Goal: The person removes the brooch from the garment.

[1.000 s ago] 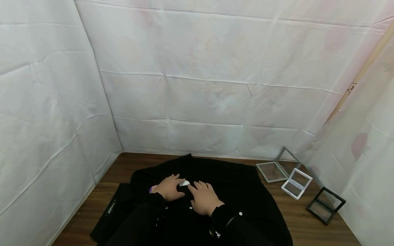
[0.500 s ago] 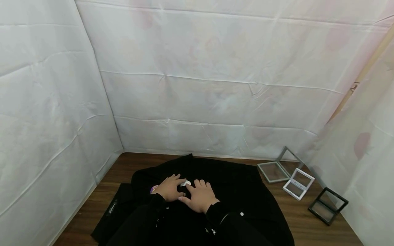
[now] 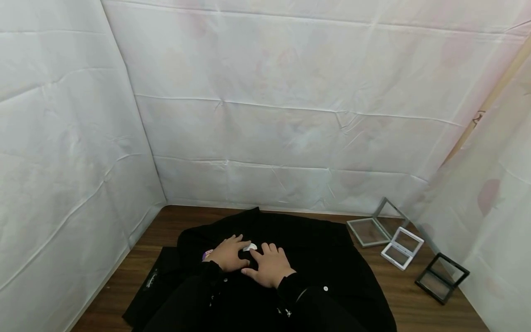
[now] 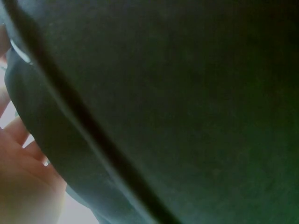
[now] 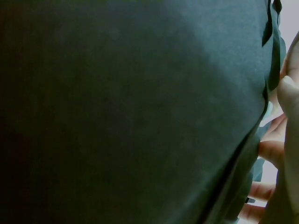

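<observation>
black garment (image 3: 315,258) | white label (image 3: 249,247), writing unreadable | left hand (image 3: 227,253), right hand (image 3: 270,267): grip flat, spread on cloth

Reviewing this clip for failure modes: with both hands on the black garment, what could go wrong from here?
1. The small white piece sits between the left hand and right hand; it could slip into the dark folds of the black garment and be lost from sight.
2. Tugging the garment toward the display cases might knock them.
3. Both wrist views show mostly fabric, so the grip is hard to check.
</observation>
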`<action>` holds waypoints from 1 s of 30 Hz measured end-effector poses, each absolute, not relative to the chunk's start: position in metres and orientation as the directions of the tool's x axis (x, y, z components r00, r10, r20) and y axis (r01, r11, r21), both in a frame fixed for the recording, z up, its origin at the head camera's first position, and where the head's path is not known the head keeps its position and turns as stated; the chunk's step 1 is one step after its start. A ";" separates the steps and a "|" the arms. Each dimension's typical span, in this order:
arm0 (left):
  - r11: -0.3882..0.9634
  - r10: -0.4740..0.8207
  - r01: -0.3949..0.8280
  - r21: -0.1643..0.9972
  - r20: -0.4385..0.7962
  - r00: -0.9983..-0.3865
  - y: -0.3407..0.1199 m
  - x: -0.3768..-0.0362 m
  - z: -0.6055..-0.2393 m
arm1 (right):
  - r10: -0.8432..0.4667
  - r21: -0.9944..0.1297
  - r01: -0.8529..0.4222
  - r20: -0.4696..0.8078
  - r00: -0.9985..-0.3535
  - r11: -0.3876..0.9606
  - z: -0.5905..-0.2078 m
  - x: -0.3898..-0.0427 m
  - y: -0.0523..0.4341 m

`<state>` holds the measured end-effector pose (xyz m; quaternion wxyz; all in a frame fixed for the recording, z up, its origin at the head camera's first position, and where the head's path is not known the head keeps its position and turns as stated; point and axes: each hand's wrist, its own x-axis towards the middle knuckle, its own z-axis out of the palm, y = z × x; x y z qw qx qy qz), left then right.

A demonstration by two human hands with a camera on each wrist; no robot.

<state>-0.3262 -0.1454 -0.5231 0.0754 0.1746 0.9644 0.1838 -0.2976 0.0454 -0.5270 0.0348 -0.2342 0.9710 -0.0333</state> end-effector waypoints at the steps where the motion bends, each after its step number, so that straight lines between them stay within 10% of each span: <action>1: 0.870 0.365 0.310 0.384 -0.079 -0.927 -0.146 -0.326 -0.523 | -0.459 -0.083 -0.454 -0.056 -0.887 0.887 -0.527 -0.297 0.045; 30: 0.864 0.373 0.310 0.398 -0.091 -0.923 -0.145 -0.328 -0.522 | -0.458 -0.117 -0.446 -0.098 -0.884 0.887 -0.525 -0.299 0.042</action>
